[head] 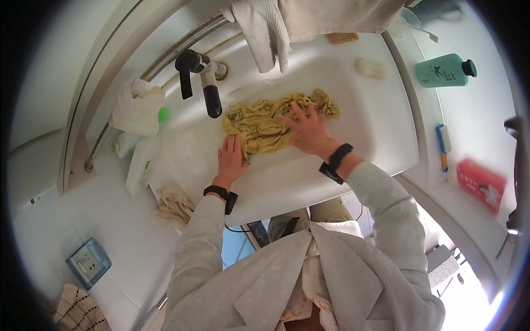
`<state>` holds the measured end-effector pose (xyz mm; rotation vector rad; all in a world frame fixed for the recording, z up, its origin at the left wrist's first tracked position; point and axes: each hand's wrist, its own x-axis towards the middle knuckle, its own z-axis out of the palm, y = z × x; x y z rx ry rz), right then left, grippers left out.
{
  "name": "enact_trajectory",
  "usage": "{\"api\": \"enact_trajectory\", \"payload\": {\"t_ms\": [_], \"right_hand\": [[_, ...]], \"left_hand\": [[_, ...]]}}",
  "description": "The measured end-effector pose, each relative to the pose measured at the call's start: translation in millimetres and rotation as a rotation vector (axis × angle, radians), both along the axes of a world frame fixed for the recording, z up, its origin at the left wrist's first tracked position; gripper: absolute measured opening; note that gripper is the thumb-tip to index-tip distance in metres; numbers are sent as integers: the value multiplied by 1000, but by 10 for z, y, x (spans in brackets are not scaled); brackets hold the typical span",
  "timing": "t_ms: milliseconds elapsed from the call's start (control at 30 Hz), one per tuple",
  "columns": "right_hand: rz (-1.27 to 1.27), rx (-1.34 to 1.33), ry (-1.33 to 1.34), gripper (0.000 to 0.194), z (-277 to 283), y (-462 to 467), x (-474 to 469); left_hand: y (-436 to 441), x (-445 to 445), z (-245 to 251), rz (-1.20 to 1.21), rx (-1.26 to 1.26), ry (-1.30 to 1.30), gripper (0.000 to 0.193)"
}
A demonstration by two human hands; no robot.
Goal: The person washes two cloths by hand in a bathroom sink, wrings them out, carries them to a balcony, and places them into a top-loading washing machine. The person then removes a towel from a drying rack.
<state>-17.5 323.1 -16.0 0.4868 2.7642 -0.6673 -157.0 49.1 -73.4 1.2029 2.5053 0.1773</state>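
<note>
A wet, crumpled yellow patterned cloth (pixel 265 124) lies stretched from left to right in the white sink basin (pixel 290 178). On its lower left edge, near the basin's front, rests my left hand (pixel 232 159), fingers close together and flat. My right hand (pixel 308 128) is over the right part of the cloth with its fingers spread; whether it presses on the cloth cannot be told. Neither hand grips the cloth. The black-tipped faucet (pixel 212 95) stands at the back left, its spout end just beyond the cloth's left end.
Soap (pixel 371 68) and an orange-brown block (pixel 343 38) lie on the basin's back right. Towels (pixel 265 33) hang over its back edge. A green bottle (pixel 442 71), a blue brush (pixel 444 142) and a red pack (pixel 481 185) occupy the right ledge. White bottles (pixel 140 165) and a beige cloth (pixel 174 207) are at left.
</note>
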Motion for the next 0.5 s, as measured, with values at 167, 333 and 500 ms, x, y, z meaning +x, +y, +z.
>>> {"api": "enact_trajectory", "payload": {"t_ms": [167, 333, 500], "right_hand": [[13, 109, -40, 79, -319, -95, -472], [166, 261, -114, 83, -478, -38, -677], [131, 153, -49, 78, -400, -4, -653]], "left_hand": [[508, -253, 25, 37, -33, 47, 84], [838, -186, -41, 185, -201, 141, 84], [693, -225, 102, 265, -131, -105, 85]]}}
